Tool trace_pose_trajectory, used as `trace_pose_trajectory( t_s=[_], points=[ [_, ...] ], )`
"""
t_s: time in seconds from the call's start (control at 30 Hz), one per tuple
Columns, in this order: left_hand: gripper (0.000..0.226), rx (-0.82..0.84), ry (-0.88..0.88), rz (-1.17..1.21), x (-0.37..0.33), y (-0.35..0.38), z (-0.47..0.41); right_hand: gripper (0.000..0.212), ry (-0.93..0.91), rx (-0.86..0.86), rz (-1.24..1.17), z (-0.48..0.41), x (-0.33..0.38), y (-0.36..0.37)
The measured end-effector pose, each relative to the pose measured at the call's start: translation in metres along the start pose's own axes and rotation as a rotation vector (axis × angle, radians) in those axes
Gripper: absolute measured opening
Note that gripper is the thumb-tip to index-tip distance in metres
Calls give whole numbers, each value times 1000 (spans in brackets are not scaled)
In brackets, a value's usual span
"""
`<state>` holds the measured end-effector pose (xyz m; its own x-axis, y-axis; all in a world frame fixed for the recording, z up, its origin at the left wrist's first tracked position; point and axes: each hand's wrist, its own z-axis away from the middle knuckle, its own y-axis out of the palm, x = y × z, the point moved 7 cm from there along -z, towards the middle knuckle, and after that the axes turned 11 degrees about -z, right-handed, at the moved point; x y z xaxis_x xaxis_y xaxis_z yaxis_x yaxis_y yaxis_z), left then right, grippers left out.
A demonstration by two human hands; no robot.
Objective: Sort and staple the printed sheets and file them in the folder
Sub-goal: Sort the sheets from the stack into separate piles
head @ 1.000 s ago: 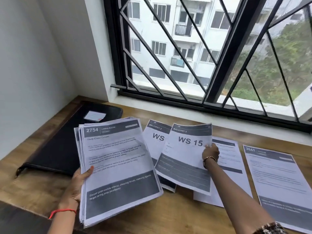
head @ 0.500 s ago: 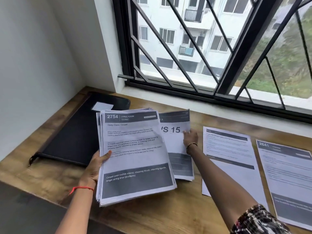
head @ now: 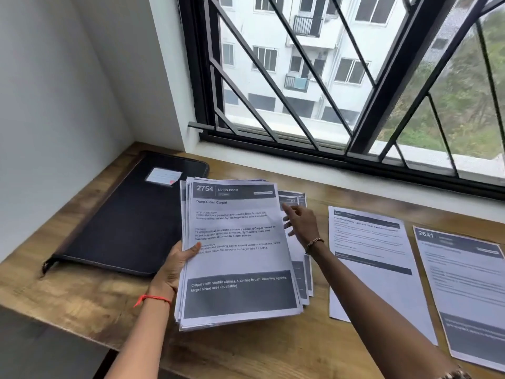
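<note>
Head view is showing the stack of printed sheets [head: 237, 255] being held just above the near part of the wooden surface [head: 82, 296], its top page headed 2754 Living Room. The left grip [head: 175, 266] is clamping the stack's left edge, thumb lying on the top page and fingers hidden beneath. The stack's lower edge is reaching close to the surface's near edge, and its right edge is covering part of a smaller pile of sheets [head: 306, 280] lying flat on the wood. The right grip [head: 302, 225] is hovering wide over that pile, fingers spread and holding nothing, fingertips just beside the stack's upper right corner; whether they are touching paper I cannot tell. To the left the black folder [head: 131, 214] is lying flat, its right edge running behind the stack, a pale label [head: 163, 176] sitting near its far end, and the white wall [head: 54, 105] is closing that side. To the right a strip of bare wood is separating the pile from a single sheet [head: 369, 255], and beside it a sheet headed 2641 [head: 464, 283] is running off the frame. Beyond them the black window grille [head: 300, 77] is bounding the far side.
</note>
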<state>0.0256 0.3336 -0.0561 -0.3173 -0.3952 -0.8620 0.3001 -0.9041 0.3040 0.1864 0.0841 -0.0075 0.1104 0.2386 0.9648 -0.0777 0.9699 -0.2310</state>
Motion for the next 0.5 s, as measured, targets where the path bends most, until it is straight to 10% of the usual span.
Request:
trace_pose_trajectory(
  t_s=[0.13,0.4,0.5],
  points=[
    [98,38,14,4,0,18,-8,46,-114,151,38,19,10,6],
    [89,112,84,-171,-5,80,-7,60,-182,-98,-107,47,6,-45],
    [68,121,132,-227,-13,98,-10,35,-102,-83,-285,55,12,-69]
  ],
)
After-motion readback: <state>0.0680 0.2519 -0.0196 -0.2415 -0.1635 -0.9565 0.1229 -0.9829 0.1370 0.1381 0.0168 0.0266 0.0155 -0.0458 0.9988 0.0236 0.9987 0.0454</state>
